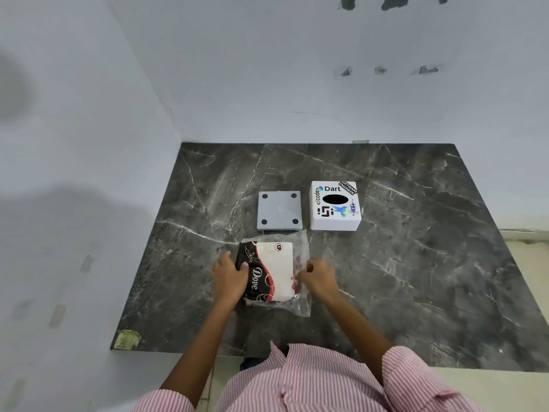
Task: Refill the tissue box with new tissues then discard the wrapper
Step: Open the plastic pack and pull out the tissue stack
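Hands: left hand (230, 276) had its grip on the tissue pack (271, 270); right hand (316, 276) pinched its wrapper (301, 264).
Tissue box (335, 206): beyond pack, empty.
Base plate (279, 210): off, left of box.
Remaining: unwrapping, refilling, discarding.

The left hand (228, 276) covers the dark left end of the tissue pack (274, 270), the right hand (319, 278) hides part of the clear wrapper (301, 254) edge, the inside of the tissue box (335, 208) hole is black, and the striped shirt (312, 382) is cut off at the bottom of the frame.
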